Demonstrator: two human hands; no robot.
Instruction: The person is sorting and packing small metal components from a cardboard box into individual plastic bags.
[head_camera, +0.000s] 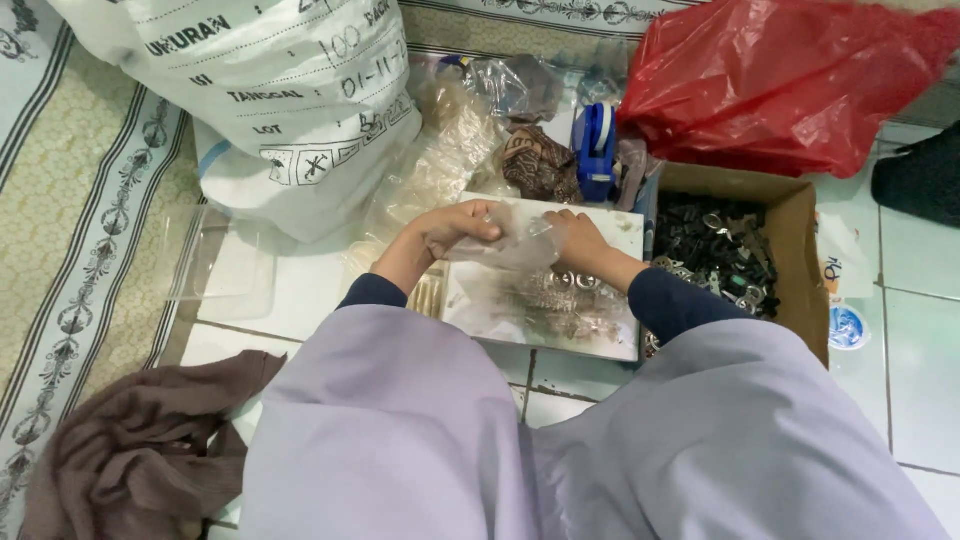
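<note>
A small clear plastic bag (505, 243), crumpled and seemingly empty, hangs pinched above a white tray (480, 300) of metal pieces.

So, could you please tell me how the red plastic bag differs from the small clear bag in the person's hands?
The red plastic bag is opaque and coloured; the small clear bag is see-through. The red bag is far larger and bulges, while the clear bag looks thin and flat. The red bag lies untouched behind the cardboard box; the clear bag is pinched between the left hand and the right hand. Both are crinkled, soft plastic.
</note>
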